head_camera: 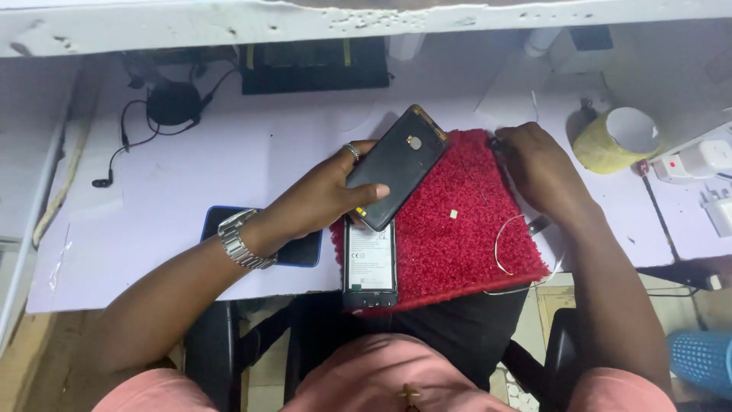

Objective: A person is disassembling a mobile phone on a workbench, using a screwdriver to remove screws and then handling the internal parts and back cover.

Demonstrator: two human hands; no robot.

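Black plastic phone back cover (398, 164) pinched in my left grip (335, 191), lifted off the opened phone (370, 263); right grip (537, 164) curled, pressing the red mat (457, 244).

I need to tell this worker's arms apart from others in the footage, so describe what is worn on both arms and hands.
The left hand wears a silver ring on one finger, and a silver metal link watch sits on the left wrist. The right hand shows no ring, watch or band. Both forearms are bare; short salmon-pink sleeves show only at the bottom edge of the view.
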